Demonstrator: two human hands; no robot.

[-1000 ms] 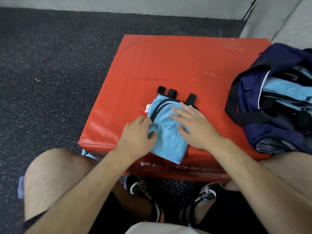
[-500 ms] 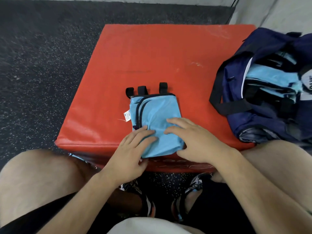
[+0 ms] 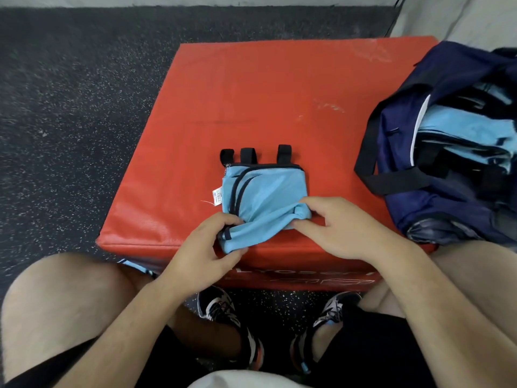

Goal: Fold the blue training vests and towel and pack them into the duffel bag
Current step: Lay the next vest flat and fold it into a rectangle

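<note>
A folded light-blue training vest [image 3: 265, 191] with black trim and black straps lies near the front edge of the red padded box [image 3: 279, 102]. My left hand [image 3: 204, 247] pinches the vest's near left corner. My right hand [image 3: 338, 228] pinches its near right corner, and the near edge is bunched and lifted between them. The navy duffel bag [image 3: 447, 152] sits open on the box's right side, with folded light-blue fabric [image 3: 458, 127] inside.
Dark speckled rubber floor [image 3: 84, 107] surrounds the box. A pale wall [image 3: 461, 12] runs along the back and right. My knees and shoes are below the box's front. A bit of light-blue cloth [image 3: 137, 266] shows by my left knee.
Both hands went from lying flat on the vest to pinching its near corners. The near edge has come up off the box and bunched.
</note>
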